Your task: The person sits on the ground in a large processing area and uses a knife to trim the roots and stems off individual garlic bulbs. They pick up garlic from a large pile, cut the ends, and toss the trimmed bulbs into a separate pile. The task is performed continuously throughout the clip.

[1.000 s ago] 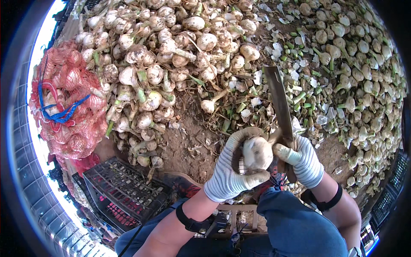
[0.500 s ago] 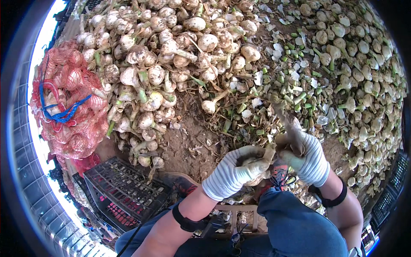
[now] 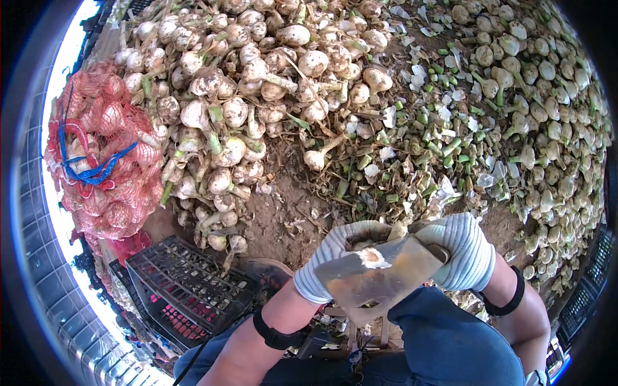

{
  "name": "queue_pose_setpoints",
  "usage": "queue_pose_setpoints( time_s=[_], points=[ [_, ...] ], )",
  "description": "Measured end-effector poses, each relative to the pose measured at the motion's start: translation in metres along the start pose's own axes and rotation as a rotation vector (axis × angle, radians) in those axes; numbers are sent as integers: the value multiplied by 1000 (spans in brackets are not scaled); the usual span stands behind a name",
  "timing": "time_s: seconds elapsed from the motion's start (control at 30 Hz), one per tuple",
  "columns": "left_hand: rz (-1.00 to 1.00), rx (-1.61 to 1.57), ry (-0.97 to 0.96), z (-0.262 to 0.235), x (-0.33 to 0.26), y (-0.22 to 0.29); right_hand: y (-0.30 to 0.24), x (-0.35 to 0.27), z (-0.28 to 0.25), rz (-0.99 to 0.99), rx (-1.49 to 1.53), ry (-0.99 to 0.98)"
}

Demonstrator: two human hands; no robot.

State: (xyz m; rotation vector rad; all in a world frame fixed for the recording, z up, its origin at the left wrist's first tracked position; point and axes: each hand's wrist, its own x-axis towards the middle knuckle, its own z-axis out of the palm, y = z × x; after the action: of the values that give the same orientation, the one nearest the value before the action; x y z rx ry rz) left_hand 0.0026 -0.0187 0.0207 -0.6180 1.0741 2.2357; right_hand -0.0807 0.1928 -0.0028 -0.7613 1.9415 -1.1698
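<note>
My gloved left hand (image 3: 351,241) is closed around a garlic bulb, mostly hidden behind a blade; its pale stem (image 3: 399,229) points away from me between my hands. In my gloved right hand (image 3: 460,248) is a broad-bladed knife (image 3: 380,286), gripped near its handle. The wide, dull blade lies across the front of my left hand, over my lap. A small whitish scrap with a brown middle (image 3: 373,258) shows against the blade's upper part. Both gloves are white with grey stripes and dirty at the fingers.
A large heap of untrimmed garlic (image 3: 257,71) lies ahead and left. Cut green stems and peelings (image 3: 444,145) cover the ground ahead. More garlic bulbs (image 3: 547,135) are piled right. A red mesh sack (image 3: 106,161) stands left, above a black plastic crate (image 3: 187,283).
My right hand has turned the knife from pointing away over the scraps to lying toward me across the left hand. White peel has appeared just beyond my hands.
</note>
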Motion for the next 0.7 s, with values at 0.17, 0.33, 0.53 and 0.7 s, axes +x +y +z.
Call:
queue_pose_setpoints(
  time_s=[0.17, 0.33, 0.53, 0.7],
  points=[
    [126, 29, -82, -17, 8, -8, 93, -39, -14, 391, -371, -70],
    [47, 259, -105, -14, 13, 1, 101, -60, -14, 475, 115, 227],
    [254, -41, 770, -106, 52, -29, 20, -29, -9, 348, 436, 542],
    [525, 729, 281, -10, 72, -55, -61, -22, -24, 557, 867, 507]
  ],
)
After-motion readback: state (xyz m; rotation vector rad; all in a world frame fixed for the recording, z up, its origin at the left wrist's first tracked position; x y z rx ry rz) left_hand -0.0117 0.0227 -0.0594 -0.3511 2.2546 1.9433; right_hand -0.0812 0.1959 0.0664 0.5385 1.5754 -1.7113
